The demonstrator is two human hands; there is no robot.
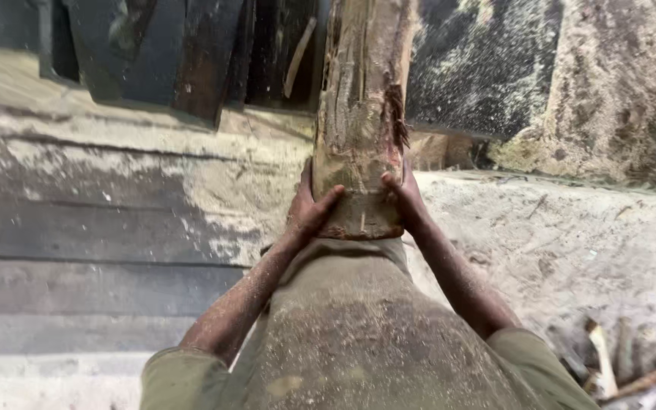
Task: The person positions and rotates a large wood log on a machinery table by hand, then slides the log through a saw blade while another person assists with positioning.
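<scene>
Sawdust coats the plank bench (100, 228) on which a rough timber beam (360, 114) lies, running away from the person. Both hands clamp its near end: left hand (309, 209) and right hand (404, 199) wrapped tight around opposite sides, thumbs on top. It looks like a feeding push, calling for steady, straight pressure. Dark boards (153, 45) lean beyond the beam's left; wood offcuts (609, 372) lie to its lower right.

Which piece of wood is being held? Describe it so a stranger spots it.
Start at the sawdust-covered bench. In the middle a rough log runs away from the person, its near end gripped by the left hand and right hand. Unlike the dark boards behind, it is pale, thick and splintered.
</scene>
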